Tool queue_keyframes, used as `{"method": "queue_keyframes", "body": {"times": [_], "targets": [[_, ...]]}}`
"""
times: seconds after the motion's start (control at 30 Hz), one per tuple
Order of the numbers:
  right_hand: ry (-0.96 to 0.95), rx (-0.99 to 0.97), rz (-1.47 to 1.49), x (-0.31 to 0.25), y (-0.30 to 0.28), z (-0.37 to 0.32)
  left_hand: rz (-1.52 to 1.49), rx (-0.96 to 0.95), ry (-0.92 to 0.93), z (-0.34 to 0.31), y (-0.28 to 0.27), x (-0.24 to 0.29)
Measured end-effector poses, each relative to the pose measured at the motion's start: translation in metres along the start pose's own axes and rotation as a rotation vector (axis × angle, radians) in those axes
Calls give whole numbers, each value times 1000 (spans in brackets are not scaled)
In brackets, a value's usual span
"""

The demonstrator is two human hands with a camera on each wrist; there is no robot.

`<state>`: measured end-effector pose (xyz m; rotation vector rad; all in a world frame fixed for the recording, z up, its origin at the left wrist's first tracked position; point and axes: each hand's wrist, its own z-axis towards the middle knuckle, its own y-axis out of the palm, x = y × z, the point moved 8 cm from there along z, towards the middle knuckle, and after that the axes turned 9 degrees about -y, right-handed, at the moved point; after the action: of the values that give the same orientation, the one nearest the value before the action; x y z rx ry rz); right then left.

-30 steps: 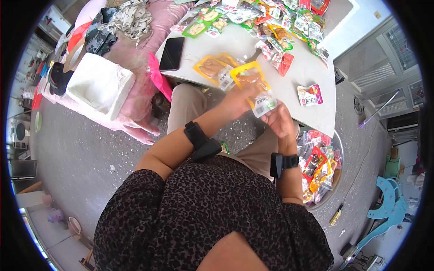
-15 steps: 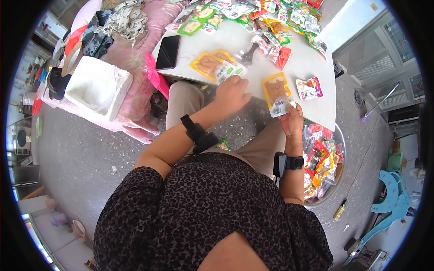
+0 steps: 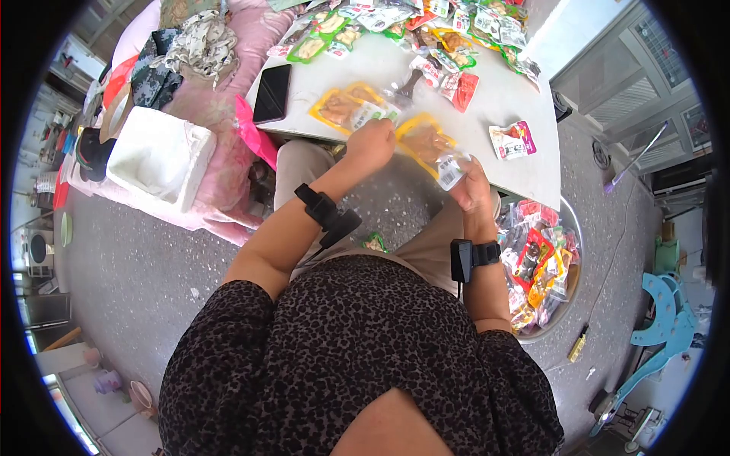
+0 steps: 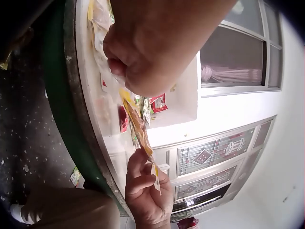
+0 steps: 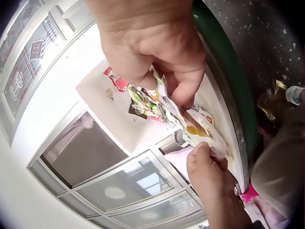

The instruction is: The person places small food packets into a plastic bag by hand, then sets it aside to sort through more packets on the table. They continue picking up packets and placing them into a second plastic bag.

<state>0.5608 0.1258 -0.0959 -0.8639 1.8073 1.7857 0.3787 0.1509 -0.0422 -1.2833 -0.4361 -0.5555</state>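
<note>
Pinching a yellow-edged food pouch point(image 3: 426, 141) in the left hand point(image 3: 370, 144), gripping its white end point(image 3: 449, 172) with the right hand point(image 3: 471, 188)!

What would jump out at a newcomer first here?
Probably the bright jumble of food packets across the far side of the white table. Next, the yellow-edged packet in the person's right hand, near the table's front edge. Then the round metal tub, full of more packets, on the floor to the person's right.

Glossy, clear-and-yellow plastic pouch point(image 3: 427, 141); smooth table point(image 3: 525, 176).
</note>
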Motion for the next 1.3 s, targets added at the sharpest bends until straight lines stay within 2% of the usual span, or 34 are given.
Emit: {"method": "queue_keyframes", "body": {"times": [0.23, 0.27, 0.33, 0.43, 0.53, 0.6, 0.67, 0.73, 0.83, 0.9, 0.97, 1.03, 1.13, 1.23, 1.3], "targets": [[122, -98, 196, 30, 19, 35, 118, -28, 49, -9, -8, 20], [132, -112, 208, 34, 24, 42, 82, 28, 89, -12, -14, 26], [123, -88, 191, 40, 33, 53, 9, 141, 169, -18, -33, 42], [77, -5, 133, 46, 51, 67, 50, 84, 120, -13, -20, 29], [116, 77, 23, 40, 72, 57, 107, 30, 108, -13, -19, 29], [70, -65, -272, 50, 61, 55, 110, 38, 113, -14, -22, 30], [82, -89, -428, 54, 56, 47, 104, 42, 130, -16, -24, 31], [157, 5, -443, 50, 56, 36, 91, 42, 157, -19, -24, 33], [36, 208, -467, 38, 56, 42, 42, 33, 199, -23, -26, 38], [-348, -155, -691, 45, 54, 76, 62, 40, 201, -23, -24, 37], [-379, -237, -594, 53, 58, 83, 77, 48, 218, -23, -21, 35], [-57, -29, -191, 62, 76, 78, 84, 57, 254, -23, -18, 31], [43, 50, -162, 60, 89, 63, 12, 94, 233, -22, -21, 24], [8, 69, -109, 50, 71, 48, -18, 186, 356, -42, -42, 33], [8, 156, -162, 39, 53, 40, 39, 209, 447, -55, -41, 32]]}}
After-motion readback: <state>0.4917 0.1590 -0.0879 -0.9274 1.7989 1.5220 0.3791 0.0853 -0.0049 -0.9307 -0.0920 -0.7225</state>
